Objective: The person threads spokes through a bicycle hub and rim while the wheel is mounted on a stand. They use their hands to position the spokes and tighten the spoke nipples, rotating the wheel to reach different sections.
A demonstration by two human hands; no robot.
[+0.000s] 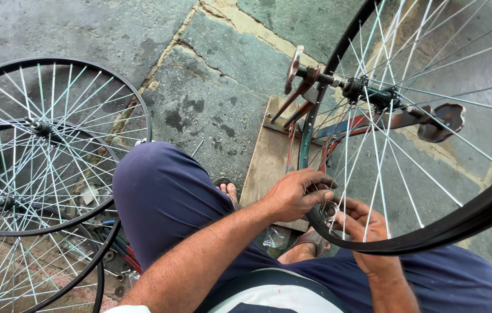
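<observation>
Head view: spare wheels stacked left of hands.

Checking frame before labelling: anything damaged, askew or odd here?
Nothing wrong shows on the wheel in the truing stand; both hands, left hand and right hand, work at its rim. The stone floor is cracked along its joints. Spare wheels lie stacked loosely at left.

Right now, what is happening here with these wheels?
A seated person works on a spoked bicycle wheel mounted in a metal stand on a wooden board. The left hand grips the black rim at its lowest part; the right hand holds something small against the spokes. More wheels lie stacked to the left.
</observation>
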